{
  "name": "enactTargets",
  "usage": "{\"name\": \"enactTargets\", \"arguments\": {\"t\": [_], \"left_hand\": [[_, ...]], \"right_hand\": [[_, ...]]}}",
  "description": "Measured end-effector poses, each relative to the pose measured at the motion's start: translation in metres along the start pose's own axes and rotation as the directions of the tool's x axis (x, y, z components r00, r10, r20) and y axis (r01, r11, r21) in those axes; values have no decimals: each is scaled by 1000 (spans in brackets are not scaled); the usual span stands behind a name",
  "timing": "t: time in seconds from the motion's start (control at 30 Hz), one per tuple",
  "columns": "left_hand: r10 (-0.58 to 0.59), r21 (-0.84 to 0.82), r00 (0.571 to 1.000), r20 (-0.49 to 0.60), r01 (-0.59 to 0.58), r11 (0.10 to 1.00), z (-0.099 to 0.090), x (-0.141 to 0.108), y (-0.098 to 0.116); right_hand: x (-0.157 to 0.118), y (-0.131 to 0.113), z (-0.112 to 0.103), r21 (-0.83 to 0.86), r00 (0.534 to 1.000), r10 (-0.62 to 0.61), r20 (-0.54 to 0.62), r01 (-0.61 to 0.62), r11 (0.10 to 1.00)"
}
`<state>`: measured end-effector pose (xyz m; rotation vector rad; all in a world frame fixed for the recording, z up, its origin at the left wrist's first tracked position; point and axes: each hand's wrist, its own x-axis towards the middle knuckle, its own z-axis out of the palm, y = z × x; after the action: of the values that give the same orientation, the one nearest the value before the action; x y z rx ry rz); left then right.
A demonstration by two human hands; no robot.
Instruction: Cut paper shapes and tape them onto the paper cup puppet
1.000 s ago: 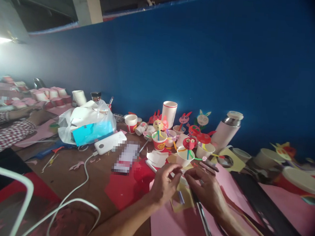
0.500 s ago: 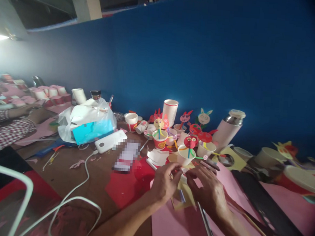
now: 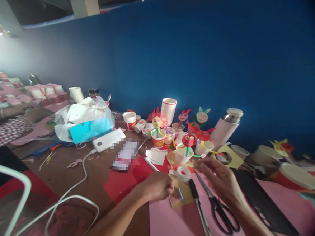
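Observation:
My left hand (image 3: 156, 187) is curled closed over the edge of a yellow paper piece (image 3: 188, 196); whatever is inside the fingers is hidden. My right hand (image 3: 222, 178) hovers above the scissors (image 3: 217, 205), thumb and fingertips pinched together beside a white cup (image 3: 183, 155) with a red paper face (image 3: 188, 140) on a straw. Anything in that pinch is too small to name. Between the hands lie a roll of clear tape (image 3: 183, 173) and a black marker (image 3: 201, 212). Pink paper (image 3: 171, 227) spreads beneath them.
Several paper-cup figures stand by the blue wall (image 3: 191, 55), near a thermos (image 3: 225, 128). Leftward are a phone (image 3: 126, 152), a white power bank (image 3: 109, 139) with its cable, and a plastic bag (image 3: 62, 125). A co-worker's checkered sleeves (image 3: 10, 133) reach in at far left.
My hands have parted from over the tape roll: the left drew down and curled closed, the right moved right. The tape roll, scissors and marker now show more fully.

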<state>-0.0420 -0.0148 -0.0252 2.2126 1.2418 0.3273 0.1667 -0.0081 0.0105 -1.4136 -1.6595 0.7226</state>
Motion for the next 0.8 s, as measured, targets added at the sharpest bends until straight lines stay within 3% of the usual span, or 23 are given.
{"name": "enactTargets", "arguments": {"t": [0.17, 0.5, 0.7, 0.8], "left_hand": [[25, 105, 1000, -15, -23, 994, 10, -1, 4], [-28, 126, 999, 32, 24, 992, 10, -2, 13], [-78, 17, 997, 27, 77, 997, 8, -2, 17], [-69, -133, 998, -9, 67, 989, 8, -1, 12]], "right_hand": [[0, 3, 6, 261, 998, -16, 54, 1, 965], [-2, 1, 5, 279, 996, -29, 89, 3, 960], [-4, -2, 4, 267, 994, -36, 107, 7, 964], [-4, -3, 6, 268, 993, -32, 113, 0, 963]]}}
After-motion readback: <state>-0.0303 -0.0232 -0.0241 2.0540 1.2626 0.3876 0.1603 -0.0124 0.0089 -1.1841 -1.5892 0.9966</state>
